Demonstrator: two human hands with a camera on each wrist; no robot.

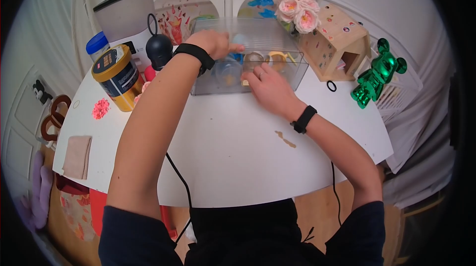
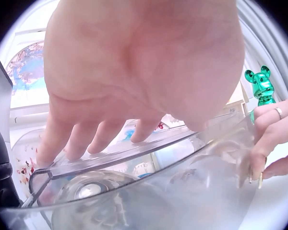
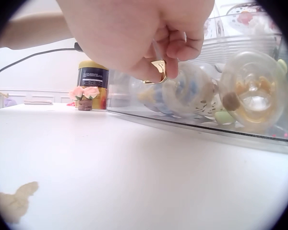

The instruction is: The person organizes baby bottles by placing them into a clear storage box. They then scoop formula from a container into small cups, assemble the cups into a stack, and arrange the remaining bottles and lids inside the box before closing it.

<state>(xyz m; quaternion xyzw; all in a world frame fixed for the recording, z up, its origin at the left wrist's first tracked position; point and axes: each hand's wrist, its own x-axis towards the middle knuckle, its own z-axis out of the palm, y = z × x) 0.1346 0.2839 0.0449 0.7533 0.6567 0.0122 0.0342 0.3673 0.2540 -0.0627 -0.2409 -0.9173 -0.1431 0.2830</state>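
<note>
A clear plastic storage box (image 1: 203, 85) stands at the back of the white table, with several see-through round containers (image 3: 252, 91) inside. My left hand (image 1: 214, 44) is over the box's top. In the left wrist view its fingers (image 2: 55, 143) reach out straight and spread along the edge of the clear top panel (image 2: 110, 158). My right hand (image 1: 272, 90), a ring on one finger, is at the box's front panel. Its curled fingers pinch a small shiny gold handle (image 3: 158, 71) there. Part of the handle is hidden behind the fingers.
Left of the box are a dark round-topped object (image 1: 159, 47) with a loop and a gold-lidded tub (image 1: 119, 80). Pink flowers (image 1: 300, 10), a small wooden house (image 1: 334, 43) and a shiny green bear figure (image 1: 378, 75) stand to the right. A folded cloth (image 1: 77, 157) lies front left.
</note>
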